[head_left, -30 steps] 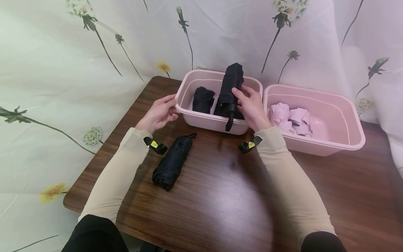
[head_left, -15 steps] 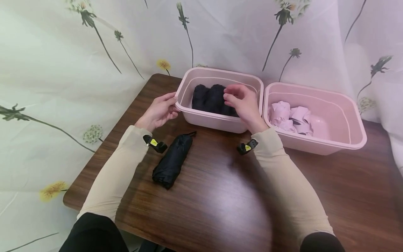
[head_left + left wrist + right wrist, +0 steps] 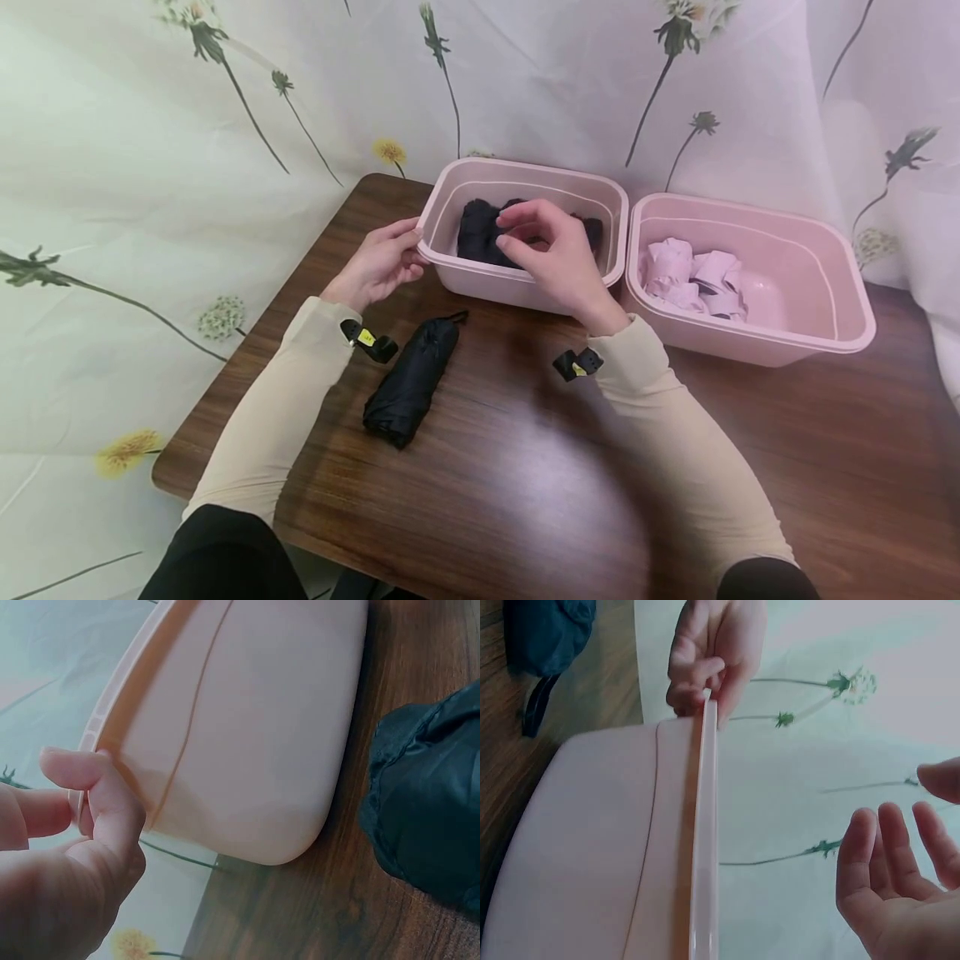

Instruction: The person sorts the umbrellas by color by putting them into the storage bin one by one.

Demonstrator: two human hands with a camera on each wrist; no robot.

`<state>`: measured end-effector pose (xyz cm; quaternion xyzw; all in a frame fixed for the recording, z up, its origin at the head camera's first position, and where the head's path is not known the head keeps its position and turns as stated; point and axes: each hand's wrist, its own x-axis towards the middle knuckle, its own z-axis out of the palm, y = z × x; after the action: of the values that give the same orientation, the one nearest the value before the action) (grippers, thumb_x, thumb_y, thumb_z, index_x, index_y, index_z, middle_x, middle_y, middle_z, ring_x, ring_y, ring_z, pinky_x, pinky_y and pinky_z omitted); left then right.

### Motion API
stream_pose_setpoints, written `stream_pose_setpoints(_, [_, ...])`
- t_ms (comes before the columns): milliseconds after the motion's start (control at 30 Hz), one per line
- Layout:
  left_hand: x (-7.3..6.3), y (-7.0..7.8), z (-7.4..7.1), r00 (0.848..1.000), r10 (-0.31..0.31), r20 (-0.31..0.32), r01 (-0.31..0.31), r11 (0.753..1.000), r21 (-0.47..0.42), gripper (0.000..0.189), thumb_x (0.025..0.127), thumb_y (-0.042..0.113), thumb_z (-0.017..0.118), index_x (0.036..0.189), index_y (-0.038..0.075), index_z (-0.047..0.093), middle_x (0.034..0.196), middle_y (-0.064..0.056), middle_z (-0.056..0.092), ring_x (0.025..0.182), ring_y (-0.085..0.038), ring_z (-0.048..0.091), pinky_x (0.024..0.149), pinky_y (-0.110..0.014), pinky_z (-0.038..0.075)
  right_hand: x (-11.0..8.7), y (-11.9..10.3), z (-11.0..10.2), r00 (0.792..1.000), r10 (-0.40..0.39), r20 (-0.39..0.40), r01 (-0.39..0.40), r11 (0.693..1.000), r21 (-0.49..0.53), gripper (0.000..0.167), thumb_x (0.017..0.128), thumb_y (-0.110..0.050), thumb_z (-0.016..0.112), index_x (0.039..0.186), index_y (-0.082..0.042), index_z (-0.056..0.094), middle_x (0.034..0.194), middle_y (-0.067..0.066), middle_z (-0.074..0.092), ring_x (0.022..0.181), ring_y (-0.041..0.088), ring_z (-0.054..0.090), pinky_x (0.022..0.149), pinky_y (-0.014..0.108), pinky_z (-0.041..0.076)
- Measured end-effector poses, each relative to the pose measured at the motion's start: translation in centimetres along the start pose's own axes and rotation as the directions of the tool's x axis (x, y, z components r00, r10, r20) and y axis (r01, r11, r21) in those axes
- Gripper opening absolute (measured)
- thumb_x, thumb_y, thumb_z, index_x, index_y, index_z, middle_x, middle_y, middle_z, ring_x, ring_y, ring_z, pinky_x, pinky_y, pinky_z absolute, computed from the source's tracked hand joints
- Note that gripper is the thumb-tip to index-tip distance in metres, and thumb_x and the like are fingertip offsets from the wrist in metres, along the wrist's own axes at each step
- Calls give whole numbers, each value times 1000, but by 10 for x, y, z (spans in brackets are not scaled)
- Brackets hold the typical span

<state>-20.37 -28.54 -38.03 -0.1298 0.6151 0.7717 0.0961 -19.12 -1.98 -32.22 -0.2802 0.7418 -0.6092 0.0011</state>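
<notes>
My left hand (image 3: 377, 265) pinches the left rim of a pink plastic bin (image 3: 498, 285), thumb and fingers on either side of the lip, as the left wrist view shows. Above that bin, my right hand (image 3: 557, 257) is raised with loosely bent, spread fingers and nothing between them. Inside lie black folded umbrellas (image 3: 476, 233), side by side and partly hidden behind the right hand. Another black folded umbrella (image 3: 412, 383), with a small cord loop at its far end, rests on the table just right of my left wrist.
A second pink bin (image 3: 765, 342) stands right beside the first, with light-pink rolled bundles (image 3: 693, 279) in its left part. The brown wooden table (image 3: 525, 467) backs onto a flower-printed cloth (image 3: 540, 75).
My right hand lowered a black umbrella into the left bin, let go of it, and moved left above the umbrellas. The left hand stays on the rim.
</notes>
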Motion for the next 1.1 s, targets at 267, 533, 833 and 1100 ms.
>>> stream_pose_setpoints(267, [0,1,1,1000,2,25,-2,1000,-9,46,102,14,45,148,10,37,83,-6,57,60,-11,55,52,-18,47,-14,-7,15,992,-41,120,49,997,-63,25,87,-9,68,112,-6,63,110,7,66,93,13,63,84,34,54])
stream_pose_setpoints(533, [-1,2,1,1000,-4,16,4,1000,9,45,102,17,47,146,10,40,84,-6,57,62,-12,55,53,-18,48,-26,5,29,961,-98,259,134,983,-122,27,87,-9,69,113,-4,62,109,10,66,96,16,63,83,35,55])
stream_pose_setpoints(833, [-1,4,-1,1000,4,30,-5,999,37,47,102,15,45,148,9,37,83,-5,57,63,-9,55,51,-15,45,-40,35,55,832,-170,528,394,851,-346,35,86,-16,69,119,-6,62,123,7,60,117,21,52,103,34,42])
stream_pose_setpoints(1100, [-1,6,-1,999,-15,31,14,999,43,48,102,18,45,149,11,37,93,-8,54,66,-10,54,53,-15,46,-54,47,85,697,15,717,526,670,-525,66,84,-21,72,143,-25,44,157,0,29,150,26,12,114,52,29])
